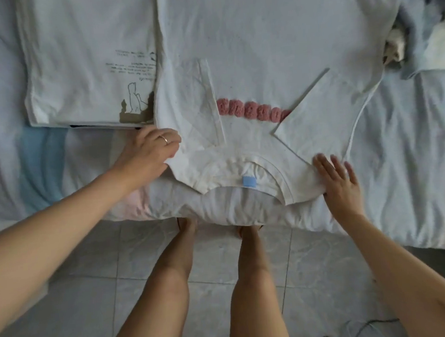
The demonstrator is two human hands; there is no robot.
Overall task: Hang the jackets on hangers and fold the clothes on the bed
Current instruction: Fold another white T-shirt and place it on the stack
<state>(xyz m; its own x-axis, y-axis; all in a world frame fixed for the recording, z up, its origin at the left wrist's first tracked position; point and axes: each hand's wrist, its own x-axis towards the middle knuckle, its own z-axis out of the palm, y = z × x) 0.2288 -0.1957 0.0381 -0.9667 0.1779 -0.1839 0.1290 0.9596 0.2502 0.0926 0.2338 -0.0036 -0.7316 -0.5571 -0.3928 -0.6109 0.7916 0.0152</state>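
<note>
While a folded printed T-shirt [87, 59] lies flat at the far left of the bed [411, 156], the left hand [151, 150] curls its fingers round the left shoulder edge of the white T-shirt [273, 35], which is spread mid-bed, collar at the near edge, both sleeves folded inward over pink fuzzy lettering [251, 110]. Right of the collar, the right hand [338, 180] presses flat on the other shoulder, fingers straight and apart. A crumpled blue-and-white heap [429, 38] lies far right.
</note>
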